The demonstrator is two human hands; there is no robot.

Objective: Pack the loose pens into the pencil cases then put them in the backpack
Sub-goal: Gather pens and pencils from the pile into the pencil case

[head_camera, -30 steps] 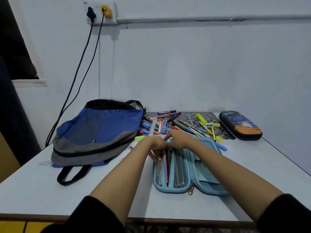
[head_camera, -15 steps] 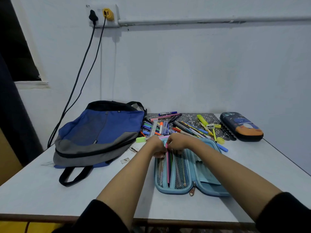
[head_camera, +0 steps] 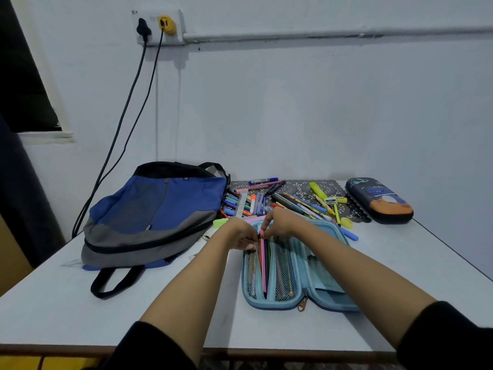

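Observation:
An open light-blue pencil case (head_camera: 320, 297) lies on the table in front of me, with mesh pockets holding several pens. A pink pen (head_camera: 262, 260) stands lengthwise in its left half. My right hand (head_camera: 280, 222) pinches the pink pen's top end. My left hand (head_camera: 241, 233) grips the case's mesh edge beside it. Several loose pens and highlighters (head_camera: 282, 200) lie in a heap behind the case. A blue and grey backpack (head_camera: 152, 212) lies flat at the left. A dark hard pencil case (head_camera: 378, 200), shut, sits at the back right.
The white table (head_camera: 66, 303) ends at a front edge near me and a right edge past the dark case. A patterned dark mat (head_camera: 301, 186) lies under the loose pens. Two cables (head_camera: 128, 108) hang from a wall socket down behind the backpack.
The pink pen has slid deeper into the blue case's left half. Both hands stay at the case's far end, the right one now at the pen's top.

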